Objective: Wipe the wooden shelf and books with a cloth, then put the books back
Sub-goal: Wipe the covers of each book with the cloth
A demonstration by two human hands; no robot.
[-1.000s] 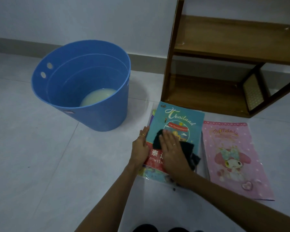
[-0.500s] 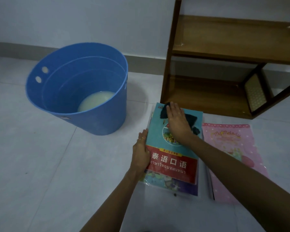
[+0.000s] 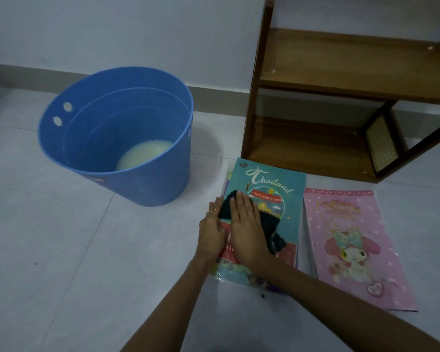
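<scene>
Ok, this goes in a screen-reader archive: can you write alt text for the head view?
A person's right hand presses a dark cloth flat onto a teal Thailand book on the floor while the left hand steadies its edge. A pink book lies alongside, a blue bucket and an empty wooden shelf behind.

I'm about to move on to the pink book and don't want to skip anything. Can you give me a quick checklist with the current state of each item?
1. Dark cloth under the flat right hand: ok.
2. Left hand steadying the Thailand book at its left edge: ok.
3. Thailand cover fully wiped: cannot tell.
4. Pink book lying flat beside it, unobstructed: ok.
5. Wooden shelf boards free for the books: ok.
6. Blue bucket holds milky water for rinsing: ok.
</scene>
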